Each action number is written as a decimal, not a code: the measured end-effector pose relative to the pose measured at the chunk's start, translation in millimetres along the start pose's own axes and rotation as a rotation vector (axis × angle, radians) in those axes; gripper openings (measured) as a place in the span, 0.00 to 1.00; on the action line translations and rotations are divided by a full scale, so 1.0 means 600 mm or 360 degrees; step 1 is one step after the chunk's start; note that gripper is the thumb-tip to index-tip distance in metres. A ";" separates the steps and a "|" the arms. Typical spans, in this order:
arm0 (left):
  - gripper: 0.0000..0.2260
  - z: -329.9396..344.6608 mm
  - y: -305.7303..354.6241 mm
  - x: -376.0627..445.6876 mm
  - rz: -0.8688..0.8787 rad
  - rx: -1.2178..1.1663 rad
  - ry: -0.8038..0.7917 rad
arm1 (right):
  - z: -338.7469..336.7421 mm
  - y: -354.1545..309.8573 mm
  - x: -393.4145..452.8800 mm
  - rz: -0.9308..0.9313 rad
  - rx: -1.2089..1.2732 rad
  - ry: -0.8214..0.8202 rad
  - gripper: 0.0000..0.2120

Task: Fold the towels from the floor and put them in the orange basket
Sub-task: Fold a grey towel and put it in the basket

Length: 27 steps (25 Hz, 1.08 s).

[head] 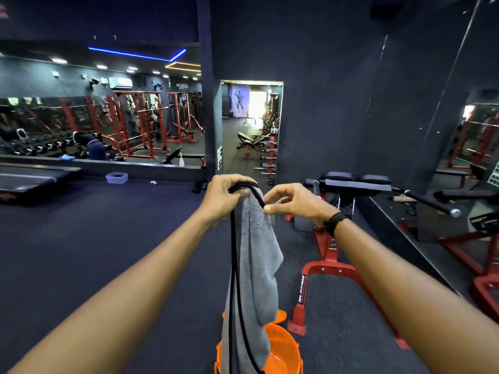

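The left hand (225,197) is curled tight over the top edge of the towel (255,265), fingers wrapped round the bunched black hem. Just beside it, the right hand (293,202) pinches the same hem between thumb and forefinger, its other fingers loosely bent and holding nothing else. Both arms are stretched out in front at about the same height, the hands nearly touching.

From that shared grip the towel hangs straight down, grey with a black border, its long axis vertical. It looks doubled lengthwise, since two runs of the border fall side by side below the left hand. The lower end drops out of view.

Directly beneath the hands, behind the hanging cloth, stands the basket (283,349) on the floor (94,252), its orange rim showing to the right of the towel. So the drop is plumb down; neither hand is clearly nearer, though the right one sits slightly more over the open side.

I would guess another fold across the length is wanted first, the right hand sliding down the hem. To the right of that hand stands a red bench frame (330,268).
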<state>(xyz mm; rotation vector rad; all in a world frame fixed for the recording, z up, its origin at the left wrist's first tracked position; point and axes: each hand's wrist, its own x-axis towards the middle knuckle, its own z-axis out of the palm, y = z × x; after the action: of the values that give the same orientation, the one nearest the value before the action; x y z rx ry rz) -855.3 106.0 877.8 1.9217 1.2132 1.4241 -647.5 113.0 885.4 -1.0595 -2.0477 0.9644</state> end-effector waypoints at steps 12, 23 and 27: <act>0.10 -0.100 0.015 0.024 -0.0062 -0.0169 0.0390 | 0.061 0.058 0.008 0.0496 -0.1698 -0.0527 0.31; 0.08 -0.166 -0.042 0.018 -0.0310 0.0317 0.0952 | -0.065 -0.003 0.034 -0.0282 -0.0149 0.0980 0.09; 0.13 -0.163 -0.054 0.013 -0.0343 0.0414 0.0913 | -0.062 0.010 0.029 -0.0262 0.0309 0.1008 0.16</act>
<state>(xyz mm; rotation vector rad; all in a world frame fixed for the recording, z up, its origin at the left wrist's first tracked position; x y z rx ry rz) -957.2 115.5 892.1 1.5049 1.8812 1.8339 -624.2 141.8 903.5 -0.9249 -1.4612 0.6209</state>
